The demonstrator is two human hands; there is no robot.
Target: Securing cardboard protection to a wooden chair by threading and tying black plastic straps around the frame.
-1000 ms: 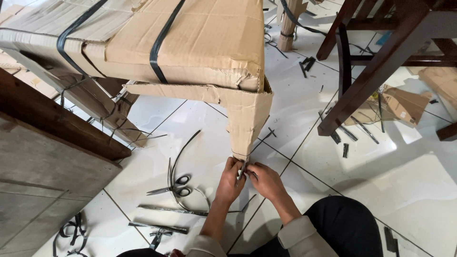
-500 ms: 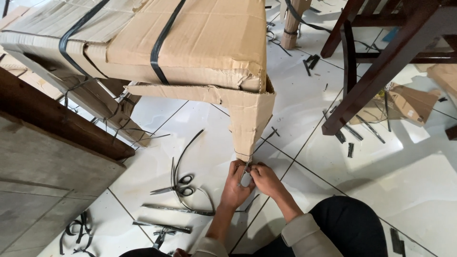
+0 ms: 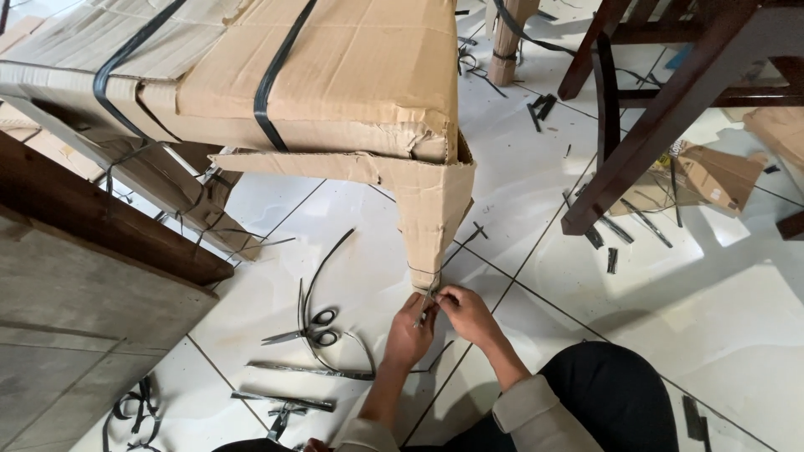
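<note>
Both the left hand (image 3: 409, 333) and right hand (image 3: 466, 314) pinch a thin strap (image 3: 425, 303) at the cardboard-wrapped leg (image 3: 431, 213); scissors (image 3: 308, 333) lie left.

Bright daylight fills the scene and glares off the glossy white floor tiles (image 3: 720, 293) at the right. Soft shadows pool under the cardboard-wrapped furniture (image 3: 335, 92) and beside the dark wooden frame (image 3: 645, 125). Focus is sharp throughout (straight lines bow slightly toward the edges).

White glossy floor tiles (image 3: 712, 318) reflect daylight; dark wooden chair legs (image 3: 662, 125) stand far right, a brown wooden panel (image 3: 92, 251) lies left, strap offcuts (image 3: 611, 243) scattered.
</note>
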